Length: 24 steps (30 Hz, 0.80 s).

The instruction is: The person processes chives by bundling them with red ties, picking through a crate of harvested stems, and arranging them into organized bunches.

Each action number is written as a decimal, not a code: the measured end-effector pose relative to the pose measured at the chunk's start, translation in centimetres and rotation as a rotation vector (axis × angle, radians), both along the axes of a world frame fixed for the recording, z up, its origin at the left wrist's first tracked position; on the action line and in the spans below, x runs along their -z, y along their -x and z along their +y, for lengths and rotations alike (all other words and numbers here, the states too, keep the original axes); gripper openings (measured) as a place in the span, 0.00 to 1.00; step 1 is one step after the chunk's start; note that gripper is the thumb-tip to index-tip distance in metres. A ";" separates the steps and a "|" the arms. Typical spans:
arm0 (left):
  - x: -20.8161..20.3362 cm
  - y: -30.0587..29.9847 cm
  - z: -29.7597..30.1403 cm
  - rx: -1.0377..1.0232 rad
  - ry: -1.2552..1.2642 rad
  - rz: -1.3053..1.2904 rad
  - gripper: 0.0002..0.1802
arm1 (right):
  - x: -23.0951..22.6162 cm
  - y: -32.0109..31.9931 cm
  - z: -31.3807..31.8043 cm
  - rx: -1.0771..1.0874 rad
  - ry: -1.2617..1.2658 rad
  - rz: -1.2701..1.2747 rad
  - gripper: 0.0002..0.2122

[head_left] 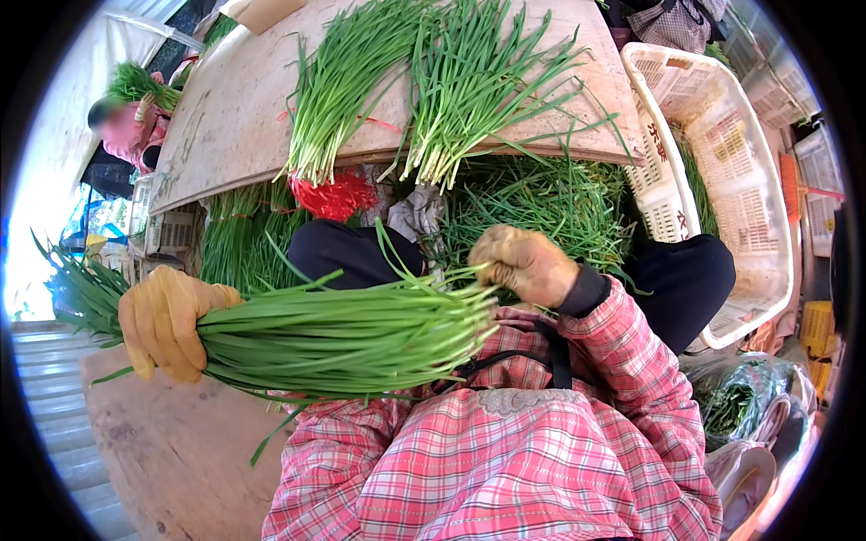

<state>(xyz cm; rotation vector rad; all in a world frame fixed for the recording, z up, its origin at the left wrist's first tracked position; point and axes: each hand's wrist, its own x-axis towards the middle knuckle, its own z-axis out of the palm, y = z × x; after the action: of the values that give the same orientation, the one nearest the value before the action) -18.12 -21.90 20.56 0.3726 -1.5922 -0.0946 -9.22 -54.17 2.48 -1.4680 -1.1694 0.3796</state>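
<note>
A big bunch of green garlic chives (343,338) lies sideways across my lap, leaf tips to the left and pale root ends to the right. My left hand (169,323), in a tan work glove, wraps round its leafy part. At the pale ends, my right hand (528,263), gloved too, has its fingers curled closed on one or a few stalks that stick up from the bunch. Just beyond, two more chive bunches (356,81) (478,90) lie on a wooden board (230,99), their pale ends pointing toward me.
Red plastic ties (334,195) hang at the board's near edge. Loose chives (559,203) are heaped below the board. To the right stands a white plastic crate (753,180), with a clear bag of greens (735,397) nearer me. At far left another person (135,131) holds chives.
</note>
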 end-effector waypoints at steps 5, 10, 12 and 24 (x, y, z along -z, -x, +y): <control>-0.3 0.4 1.4 -0.061 -0.070 0.026 0.09 | 5.7 -2.4 -5.5 0.304 0.285 -0.365 0.05; 0.4 1.0 3.4 -0.140 -0.090 0.089 0.04 | 5.4 -4.6 -9.9 0.605 0.855 -0.289 0.10; 0.4 1.3 4.4 -0.187 -0.122 0.114 0.05 | 5.8 -5.1 -10.4 0.593 0.694 0.160 0.11; 1.3 0.0 0.0 -0.323 0.153 0.291 0.05 | -2.5 2.4 1.1 0.031 -0.089 -0.002 0.28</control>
<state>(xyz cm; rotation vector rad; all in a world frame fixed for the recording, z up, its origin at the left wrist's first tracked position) -18.16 -21.85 19.27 0.4688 -1.2276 0.2110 -11.59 -53.10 5.01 -1.4075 -1.1497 0.3015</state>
